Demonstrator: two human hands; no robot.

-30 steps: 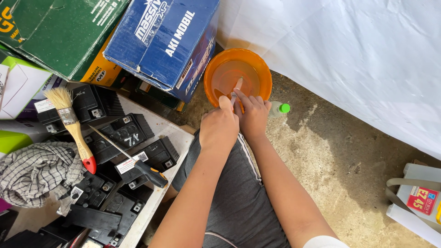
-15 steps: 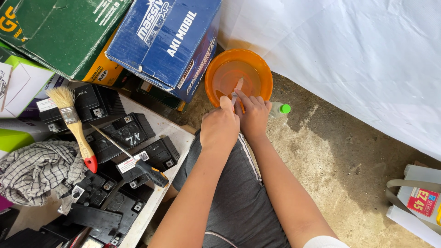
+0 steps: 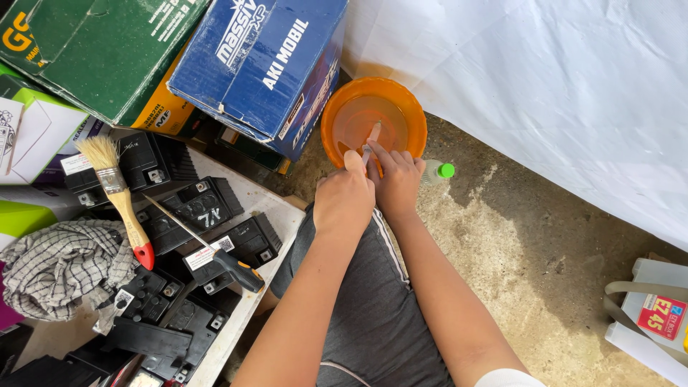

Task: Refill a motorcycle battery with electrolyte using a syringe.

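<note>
Both hands meet over the near rim of an orange plastic bowl [image 3: 401, 107] that stands on the concrete ground and holds some liquid. My left hand [image 3: 345, 197] and my right hand [image 3: 395, 179] together grip a thin pale syringe-like tube [image 3: 371, 137], whose tip points into the bowl. Just right of my right hand lies a small clear bottle with a green cap [image 3: 438, 172]. What the tube's lower end looks like is hidden by my fingers.
At left a white board carries several black batteries [image 3: 204, 208], a paintbrush with a red-tipped handle [image 3: 118, 197], a screwdriver [image 3: 215, 251] and a checked rag [image 3: 57, 265]. Green [image 3: 93, 43] and blue [image 3: 258, 64] cartons stand behind. A white sheet [image 3: 559, 79] hangs right; a white container [image 3: 656, 315] sits lower right.
The hands stay over the bowl with the tube; only the view has shifted slightly. Nothing else has visibly moved.
</note>
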